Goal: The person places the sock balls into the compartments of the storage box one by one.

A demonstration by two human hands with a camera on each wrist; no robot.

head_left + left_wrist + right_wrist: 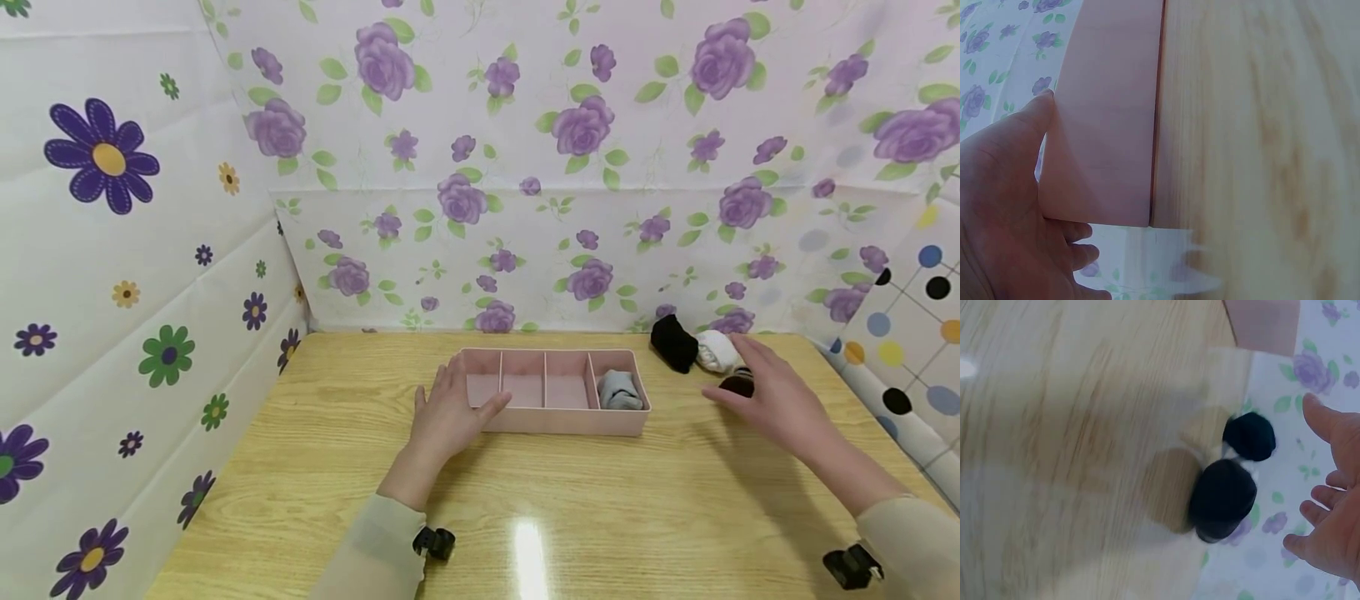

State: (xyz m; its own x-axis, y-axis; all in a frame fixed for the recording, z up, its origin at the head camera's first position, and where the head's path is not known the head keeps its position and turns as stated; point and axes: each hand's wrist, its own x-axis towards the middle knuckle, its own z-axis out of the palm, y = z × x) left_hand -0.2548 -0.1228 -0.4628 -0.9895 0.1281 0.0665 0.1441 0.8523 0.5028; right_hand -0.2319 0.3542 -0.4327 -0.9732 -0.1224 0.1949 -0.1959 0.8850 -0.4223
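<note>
A pink divided box (562,421) stands on the table, with a folded grey sock (620,390) in its rightmost compartment. My left hand (450,417) rests at the box's left end, thumb over the front rim and fingers stretched along the end. My right hand (776,404), thumb and fingers spread, hovers over a dark rolled sock (737,383), partly hiding it. Behind that lie a white rolled sock (717,351) and a black one (673,343). In the right wrist view a gap shows between my hand and the nearer dark sock (1222,494).
The wooden table (600,508) reaches back to a wall covering (525,242) with purple flowers. A flowered sheet (150,275) borders the left side, and a dotted sheet (915,342) the right. Light glares on the table's front part.
</note>
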